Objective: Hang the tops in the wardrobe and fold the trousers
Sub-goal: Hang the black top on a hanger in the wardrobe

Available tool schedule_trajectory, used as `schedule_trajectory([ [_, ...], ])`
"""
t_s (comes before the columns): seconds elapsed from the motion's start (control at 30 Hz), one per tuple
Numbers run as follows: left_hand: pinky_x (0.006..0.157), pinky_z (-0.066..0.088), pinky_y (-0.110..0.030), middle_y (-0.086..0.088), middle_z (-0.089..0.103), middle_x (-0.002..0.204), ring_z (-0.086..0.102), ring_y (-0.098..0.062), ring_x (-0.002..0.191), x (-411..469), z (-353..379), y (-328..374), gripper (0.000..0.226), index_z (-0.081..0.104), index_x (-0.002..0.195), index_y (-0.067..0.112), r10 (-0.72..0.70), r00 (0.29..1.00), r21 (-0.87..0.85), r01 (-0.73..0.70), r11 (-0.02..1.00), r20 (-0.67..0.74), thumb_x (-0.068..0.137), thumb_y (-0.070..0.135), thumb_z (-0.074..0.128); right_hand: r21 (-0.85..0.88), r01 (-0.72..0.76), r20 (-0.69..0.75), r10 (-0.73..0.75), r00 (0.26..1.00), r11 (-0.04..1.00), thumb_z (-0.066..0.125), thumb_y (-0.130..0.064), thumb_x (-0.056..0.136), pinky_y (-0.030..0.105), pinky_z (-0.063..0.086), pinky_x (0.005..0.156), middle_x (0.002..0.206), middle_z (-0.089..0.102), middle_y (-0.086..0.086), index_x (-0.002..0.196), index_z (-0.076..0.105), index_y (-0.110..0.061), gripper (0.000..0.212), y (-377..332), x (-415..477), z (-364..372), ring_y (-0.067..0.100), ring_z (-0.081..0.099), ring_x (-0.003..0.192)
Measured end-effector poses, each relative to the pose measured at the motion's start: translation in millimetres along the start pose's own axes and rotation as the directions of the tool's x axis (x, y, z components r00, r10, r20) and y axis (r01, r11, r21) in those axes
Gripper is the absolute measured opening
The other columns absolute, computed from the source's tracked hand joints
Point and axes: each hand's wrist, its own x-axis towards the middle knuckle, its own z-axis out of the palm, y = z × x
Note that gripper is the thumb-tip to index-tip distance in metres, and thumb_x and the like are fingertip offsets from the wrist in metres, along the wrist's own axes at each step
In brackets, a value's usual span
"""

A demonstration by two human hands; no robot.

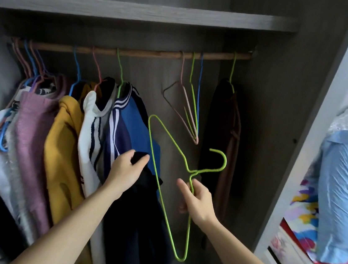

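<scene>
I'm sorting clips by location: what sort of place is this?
Probably a bedroom, at an open grey wooden wardrobe: tops hang on coloured wire hangers from its brown wooden rail, and the right hand holds a lime-green wire hanger.

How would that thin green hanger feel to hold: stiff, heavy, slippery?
The green hanger is thin wire holding its triangle shape, so probably stiff yet slightly springy. The right hand pinches it with few fingers, suggesting it is light.

Bare forearms (65, 223), left hand (125, 171), right hand (199, 197), slender fingers (181, 186), nails seemingly trimmed short.
</scene>
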Motion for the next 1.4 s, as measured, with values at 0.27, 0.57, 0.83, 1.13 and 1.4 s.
schedule_trajectory([
  [0.27,0.067,0.046,-0.021,0.011,0.057,0.085,0.057,-0.006,0.075,-13,24,-11,0.024,0.055,0.094,0.036,-0.004,0.982,0.195,-0.033,0.98,0.187,0.076,0.02,0.06,-0.196,-0.043,-0.039,0.036,0.999,0.98,0.058,-0.043,0.096,0.052,0.056,0.058,0.047,0.043,-0.008,0.066,0.045,-0.006,0.049,13,-10,-31,0.015,0.052,0.046],
  [0.57,0.069,0.047,-0.036,-0.006,0.062,0.085,0.059,-0.022,0.075,-11,33,-28,0.004,0.051,0.091,0.015,-0.019,0.984,0.09,0.003,0.996,0.176,0.091,0.016,0.054,-0.175,0.128,-0.058,-0.14,0.988,0.976,0.047,-0.055,0.098,0.032,0.038,0.049,0.06,0.057,-0.004,0.087,0.064,-0.032,0.031,12,-32,-60,0.01,0.045,0.049],
  [0.83,0.072,0.046,-0.034,0.004,0.059,0.087,0.058,-0.017,0.081,-14,56,-46,0.012,0.051,0.094,0.022,0.048,0.999,0.125,-0.05,0.991,0.016,0.098,0.032,0.056,-0.465,0.095,0.167,-0.019,0.986,0.88,0.06,-0.042,0.094,0.033,0.055,0.068,0.075,0.073,-0.005,0.087,0.077,-0.033,0.021,-20,-42,-94,0.014,0.065,0.068],
  [1.13,0.079,0.038,-0.016,-0.002,0.051,0.101,0.053,-0.015,0.085,-20,72,-38,0.026,0.071,0.12,0.015,0.253,0.966,0.251,-0.257,0.933,0.05,0.096,0.019,0.063,-0.602,0.062,0.218,0.089,0.972,0.796,0.059,-0.04,0.096,0.042,0.06,0.08,0.084,0.074,-0.002,0.087,0.079,-0.03,0.024,-44,-43,-124,0.02,0.07,0.078],
  [1.4,0.065,0.041,-0.033,-0.004,0.06,0.087,0.058,-0.026,0.083,-32,81,-36,0.028,0.069,0.122,0.026,0.213,0.977,0.432,-0.189,0.882,-0.007,0.101,0.034,0.052,-0.659,0.059,0.182,0.083,0.98,0.75,0.063,-0.047,0.09,0.023,0.046,0.053,0.065,0.067,-0.001,0.076,0.078,-0.037,0.023,-58,-54,-152,0.013,0.058,0.057],
])
